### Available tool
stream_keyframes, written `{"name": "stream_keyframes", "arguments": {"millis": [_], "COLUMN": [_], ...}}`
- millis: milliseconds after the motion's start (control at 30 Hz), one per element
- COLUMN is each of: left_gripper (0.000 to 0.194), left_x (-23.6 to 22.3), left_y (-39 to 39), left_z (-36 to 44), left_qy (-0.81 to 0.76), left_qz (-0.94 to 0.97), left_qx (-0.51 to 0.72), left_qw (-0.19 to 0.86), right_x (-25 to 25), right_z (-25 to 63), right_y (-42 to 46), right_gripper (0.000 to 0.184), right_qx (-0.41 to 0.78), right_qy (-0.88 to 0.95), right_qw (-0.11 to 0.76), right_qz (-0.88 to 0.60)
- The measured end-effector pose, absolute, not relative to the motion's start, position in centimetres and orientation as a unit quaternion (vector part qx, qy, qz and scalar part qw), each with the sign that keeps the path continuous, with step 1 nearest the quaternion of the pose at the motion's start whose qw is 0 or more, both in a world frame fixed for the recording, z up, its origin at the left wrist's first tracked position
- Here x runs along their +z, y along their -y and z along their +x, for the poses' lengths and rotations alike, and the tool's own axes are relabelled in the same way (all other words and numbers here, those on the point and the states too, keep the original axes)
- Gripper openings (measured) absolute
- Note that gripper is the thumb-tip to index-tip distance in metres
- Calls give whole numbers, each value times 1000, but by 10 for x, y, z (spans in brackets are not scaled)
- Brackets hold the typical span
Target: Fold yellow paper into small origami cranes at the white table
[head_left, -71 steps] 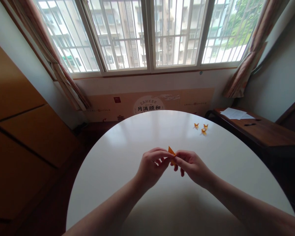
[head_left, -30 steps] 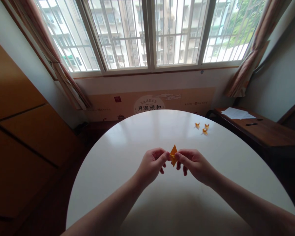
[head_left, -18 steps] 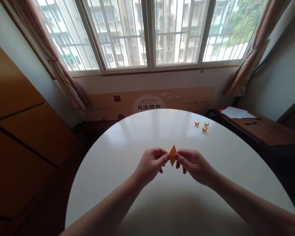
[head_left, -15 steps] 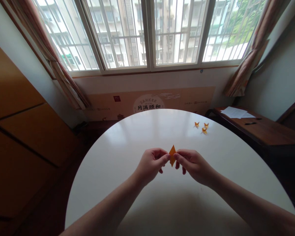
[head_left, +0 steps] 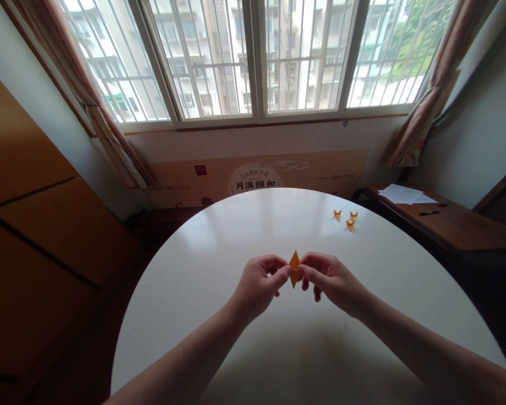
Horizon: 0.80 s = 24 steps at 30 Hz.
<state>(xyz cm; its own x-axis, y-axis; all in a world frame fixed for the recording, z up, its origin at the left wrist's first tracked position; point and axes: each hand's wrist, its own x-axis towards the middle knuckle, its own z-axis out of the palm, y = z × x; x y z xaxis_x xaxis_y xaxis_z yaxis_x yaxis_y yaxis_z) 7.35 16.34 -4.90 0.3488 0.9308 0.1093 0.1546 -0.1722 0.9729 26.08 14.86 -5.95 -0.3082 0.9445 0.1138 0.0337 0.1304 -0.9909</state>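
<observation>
Between my hands is a small folded orange paper (head_left: 294,262), diamond-shaped with a point at top and bottom. My left hand (head_left: 263,282) pinches its left side between thumb and forefinger. On the right side, my right hand (head_left: 326,277) pinches it the same way, its other fingers curled loosely below. Both hands are above the white round table (head_left: 219,236). Farther back on the right, three small folded orange paper birds (head_left: 350,224) stand close together on the tabletop.
A dark wooden bench (head_left: 451,228) on the right carries white paper sheets (head_left: 405,194) and a dark slender item (head_left: 429,213). Beyond the table, a printed beige panel (head_left: 172,180) lies below the barred window. Wooden cabinets (head_left: 34,225) stand at left.
The orange paper has shifted very slightly left and now shows a crease across its middle. Both hands keep their pinch on it, and the right fingers have moved a little.
</observation>
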Motion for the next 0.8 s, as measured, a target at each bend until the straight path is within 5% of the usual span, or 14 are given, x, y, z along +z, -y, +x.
{"name": "stream_keyframes", "arguments": {"millis": [467,800], "left_gripper": [30,21], "left_x": [-52,-41], "left_y": [-162,-158], "left_z": [76,78], "left_qy": [-410,-416], "left_qz": [640,548], "left_qx": [385,395], "left_qw": [523,609], "right_x": [-61,-61], "right_z": [258,261], "right_y": [-145,-146], "right_gripper": [19,22], "right_qx": [419,504], "right_qy": [673,628], "right_qw": [437,447], "right_qz": [-425,-390]}}
